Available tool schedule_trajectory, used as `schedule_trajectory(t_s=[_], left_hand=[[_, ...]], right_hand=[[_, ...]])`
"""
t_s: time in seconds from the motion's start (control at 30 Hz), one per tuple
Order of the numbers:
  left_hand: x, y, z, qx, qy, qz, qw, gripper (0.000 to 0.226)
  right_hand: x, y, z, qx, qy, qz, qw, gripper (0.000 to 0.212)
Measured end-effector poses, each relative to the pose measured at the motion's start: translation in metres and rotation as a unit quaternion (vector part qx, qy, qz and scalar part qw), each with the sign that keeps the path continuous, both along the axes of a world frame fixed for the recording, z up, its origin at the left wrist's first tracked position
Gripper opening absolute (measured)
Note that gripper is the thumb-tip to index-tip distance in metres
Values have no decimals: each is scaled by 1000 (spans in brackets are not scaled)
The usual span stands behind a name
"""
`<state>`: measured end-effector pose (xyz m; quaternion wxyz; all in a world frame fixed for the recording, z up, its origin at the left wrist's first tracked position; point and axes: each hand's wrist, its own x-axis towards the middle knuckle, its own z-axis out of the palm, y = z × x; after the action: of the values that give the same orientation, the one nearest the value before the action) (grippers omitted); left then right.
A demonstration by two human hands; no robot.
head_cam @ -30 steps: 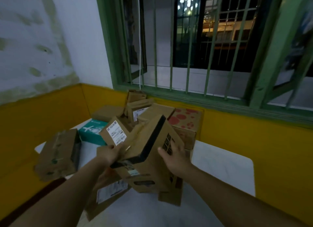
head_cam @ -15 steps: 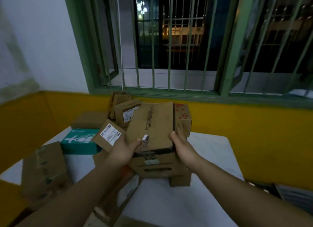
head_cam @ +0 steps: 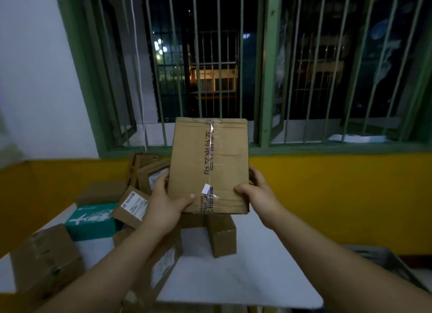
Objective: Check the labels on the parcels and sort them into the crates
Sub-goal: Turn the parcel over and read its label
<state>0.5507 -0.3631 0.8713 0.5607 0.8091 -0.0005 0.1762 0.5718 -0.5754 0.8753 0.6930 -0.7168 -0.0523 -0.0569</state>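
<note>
Now your left hand (head_cam: 163,205) grips the near-left corner of the taped cardboard parcel (head_cam: 210,165), lifted upright above the table (head_cam: 245,277) and its parcel pile (head_cam: 140,196); your right hand (head_cam: 259,193) clasps the near-right edge. It looks stiff and probably light, its tape likely slick, so hold the bare edges

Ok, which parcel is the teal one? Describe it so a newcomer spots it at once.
Start at the white table under the barred window and look to its left side. There the teal box lies flat behind a brown box. It is the only parcel that is not brown cardboard, and it carries white print.
</note>
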Motion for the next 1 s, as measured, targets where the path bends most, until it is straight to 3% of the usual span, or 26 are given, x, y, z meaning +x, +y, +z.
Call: schedule_trajectory(t_s=[0.2,0.27,0.33,0.4,0.47,0.6,0.67,0.8,0.9,1.0], left_hand=[[-39,-43,9,-16,-15,-32,999,83],[-52,-55,6,10,-25,-40,999,97],[-62,-60,1,43,-20,-52,998,102],[-75,-63,-2,0,2,-85,996,79],[-88,-66,5,-98,35,-104,989,41],[-88,-54,19,-253,85,-109,957,92],[-92,-49,31,-262,113,-125,950,97],[-101,-34,45,-253,105,-161,948,77],[-105,-24,58,-243,69,-134,958,57],[-106,-10,64,-137,58,-117,982,26]], right_hand=[[-40,-49,26,3,-48,0,999,60],[-56,-60,35,24,-23,-3,999,43],[-67,-69,44,91,26,-16,995,49],[-76,-81,46,131,60,-31,989,68],[-88,-88,48,99,86,-32,991,68],[-104,-90,36,-1,52,-26,998,47],[-110,-83,34,15,45,-16,999,47],[-113,-63,34,74,84,-7,994,71],[-115,-42,39,102,91,-24,990,58],[-117,-31,43,80,77,-35,993,46]])
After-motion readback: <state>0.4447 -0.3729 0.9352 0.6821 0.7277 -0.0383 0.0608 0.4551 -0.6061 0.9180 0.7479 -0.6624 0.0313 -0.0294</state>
